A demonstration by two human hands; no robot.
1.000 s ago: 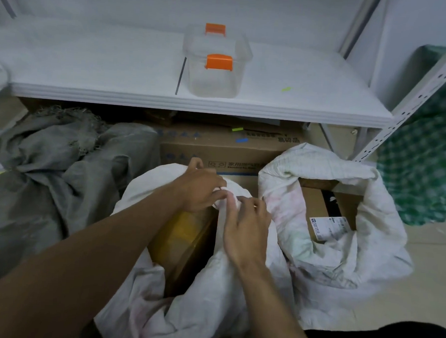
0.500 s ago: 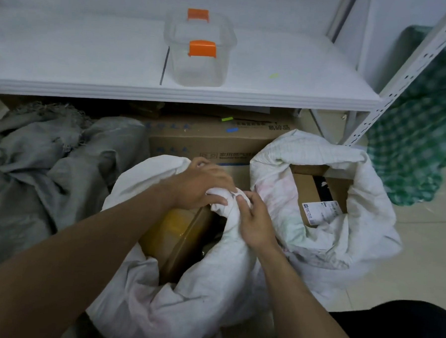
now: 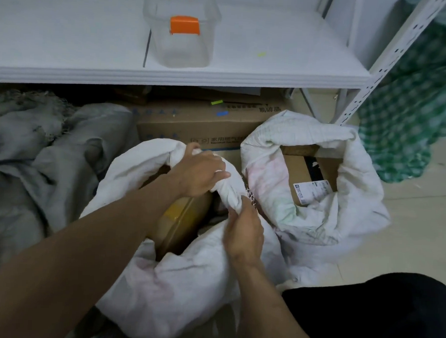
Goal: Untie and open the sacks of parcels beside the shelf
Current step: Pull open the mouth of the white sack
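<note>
A white woven sack (image 3: pixel 174 290) stands open in front of me, its mouth rolled down around a brown taped parcel (image 3: pixel 180 223). My left hand (image 3: pixel 201 173) grips the bunched far rim of this sack. My right hand (image 3: pixel 244 232) grips the same rim fold lower down, on its right side. To the right a second white sack (image 3: pixel 348 216) stands open, showing a cardboard box with a white shipping label (image 3: pixel 311 191).
A white shelf (image 3: pixel 273 76) carries a clear tub with orange clasps (image 3: pixel 182 35). Under it lies a large cardboard box (image 3: pixel 201 126). Grey sacks (image 3: pixel 36 159) slump at the left, a green checked bag (image 3: pixel 413 106) at the right. My dark-clothed knee (image 3: pixel 379 316) is at the lower right.
Both hands have closed tighter on the sack's rim. My right hand has slid down and nearer to me along the fold. The camera has tipped lower and shifted right.
</note>
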